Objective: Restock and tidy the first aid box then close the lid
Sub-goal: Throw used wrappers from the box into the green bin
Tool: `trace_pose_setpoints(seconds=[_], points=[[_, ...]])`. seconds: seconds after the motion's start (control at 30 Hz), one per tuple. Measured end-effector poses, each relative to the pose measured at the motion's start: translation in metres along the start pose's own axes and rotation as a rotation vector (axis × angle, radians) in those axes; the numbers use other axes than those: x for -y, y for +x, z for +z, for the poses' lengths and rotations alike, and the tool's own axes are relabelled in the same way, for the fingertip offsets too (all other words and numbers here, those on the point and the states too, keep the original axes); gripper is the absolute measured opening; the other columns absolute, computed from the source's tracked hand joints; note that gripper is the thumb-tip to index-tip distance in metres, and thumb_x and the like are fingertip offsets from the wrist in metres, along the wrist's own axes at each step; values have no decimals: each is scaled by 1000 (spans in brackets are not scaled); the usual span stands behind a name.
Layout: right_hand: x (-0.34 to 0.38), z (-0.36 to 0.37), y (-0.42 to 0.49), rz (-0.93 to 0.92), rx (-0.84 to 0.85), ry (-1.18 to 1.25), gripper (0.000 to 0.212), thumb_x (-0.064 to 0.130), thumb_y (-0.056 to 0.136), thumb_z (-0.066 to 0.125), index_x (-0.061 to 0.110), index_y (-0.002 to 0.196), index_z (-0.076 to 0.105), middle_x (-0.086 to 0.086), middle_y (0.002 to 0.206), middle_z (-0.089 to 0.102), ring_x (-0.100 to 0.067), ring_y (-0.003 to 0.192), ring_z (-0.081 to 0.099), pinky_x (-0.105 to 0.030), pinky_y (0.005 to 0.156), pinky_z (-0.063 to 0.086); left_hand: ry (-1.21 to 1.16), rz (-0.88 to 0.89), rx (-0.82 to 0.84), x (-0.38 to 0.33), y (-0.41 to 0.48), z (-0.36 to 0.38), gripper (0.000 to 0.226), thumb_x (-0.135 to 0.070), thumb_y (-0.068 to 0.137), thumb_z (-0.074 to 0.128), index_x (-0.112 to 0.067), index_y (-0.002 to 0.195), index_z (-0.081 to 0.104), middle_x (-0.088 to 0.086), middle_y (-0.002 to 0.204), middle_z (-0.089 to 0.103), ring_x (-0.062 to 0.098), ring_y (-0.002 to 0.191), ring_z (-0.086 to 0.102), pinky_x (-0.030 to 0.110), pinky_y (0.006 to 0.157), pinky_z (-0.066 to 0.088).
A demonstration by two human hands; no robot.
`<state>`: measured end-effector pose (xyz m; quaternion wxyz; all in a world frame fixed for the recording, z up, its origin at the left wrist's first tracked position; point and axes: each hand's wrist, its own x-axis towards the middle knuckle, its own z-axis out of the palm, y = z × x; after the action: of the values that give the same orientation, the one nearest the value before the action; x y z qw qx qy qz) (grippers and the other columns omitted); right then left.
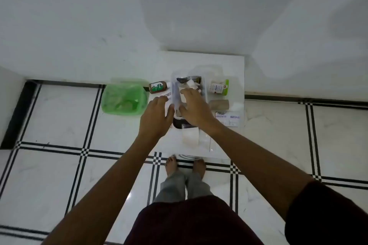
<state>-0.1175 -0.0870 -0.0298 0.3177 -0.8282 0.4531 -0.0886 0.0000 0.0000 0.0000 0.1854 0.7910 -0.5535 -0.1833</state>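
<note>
The clear plastic first aid box stands on a white slab, with a dark packet and white pieces inside. A pale, translucent flat packet lies along the box's left side. My left hand pinches its near end from the left. My right hand reaches over the box, its thumb on the same end. What looks like the clear lid lies behind the box.
A green basket and a brown bottle sit to the left. To the right are a white tub with a green cap, a brown bandage roll and blue-printed packets. A dark tray and a white roll lie nearer me.
</note>
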Motion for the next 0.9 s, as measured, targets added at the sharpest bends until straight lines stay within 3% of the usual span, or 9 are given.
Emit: trace_pose_setpoints(seconds=[0.1,0.17,0.3,0.43,0.57,0.63,0.7,0.8,0.9], points=[[-2,6,10,60,121,-68,39,20,77,68,3,109,54,-14,108,61,-30,98,59,-42,76,52,-105,-270,20,12,-4,15,23,-30,89,53,-8,91,61,11,85,67,28,77,61,30,63,39],[-3,13,17,106,164,-108,40,26,75,71,3,103,54,-13,102,60,-29,92,59,-39,71,52,-144,-430,145,22,-14,36,20,-27,84,57,-8,86,64,13,86,69,25,75,58,27,66,37],[-7,25,25,122,161,-227,43,34,75,72,4,103,58,-13,103,61,-29,94,60,-35,72,49,-229,-615,336,29,-30,82,42,-33,78,67,-6,109,60,14,110,66,28,106,57,25,78,36],[-13,31,30,107,159,-257,28,23,78,68,4,97,61,-13,101,62,-28,92,60,-32,69,44,-367,-777,314,14,-25,114,69,-40,71,78,-2,121,48,14,123,57,29,116,52,27,83,37],[-13,34,29,162,33,-165,15,17,75,65,7,82,58,-10,82,62,-27,72,60,-37,60,51,-343,-811,227,9,-27,138,70,-33,60,86,-8,112,46,11,114,58,29,108,56,40,88,50],[-10,31,24,187,-23,-91,11,12,74,62,9,77,52,-7,74,55,-24,64,52,-30,48,38,-331,-805,219,10,-30,144,57,-30,63,85,-11,105,51,7,107,60,26,100,58,45,87,51],[-8,23,16,199,-78,-21,13,8,74,58,11,73,45,-6,68,50,-23,60,45,-25,46,24,-384,-803,209,12,-31,144,39,-27,68,82,-12,94,57,4,96,62,22,88,57,37,81,50],[-4,10,4,182,-156,18,6,8,77,56,9,74,50,-5,64,53,-26,60,50,-28,49,32,-431,-746,231,19,-33,132,24,-21,71,78,-10,73,57,5,79,60,22,76,54,27,68,40],[5,-7,-2,139,-219,-4,6,11,81,58,10,86,56,2,64,49,-21,58,48,-28,51,33,-543,-722,346,26,-40,99,27,-14,73,73,-11,63,48,5,70,52,24,71,51,33,64,45]])
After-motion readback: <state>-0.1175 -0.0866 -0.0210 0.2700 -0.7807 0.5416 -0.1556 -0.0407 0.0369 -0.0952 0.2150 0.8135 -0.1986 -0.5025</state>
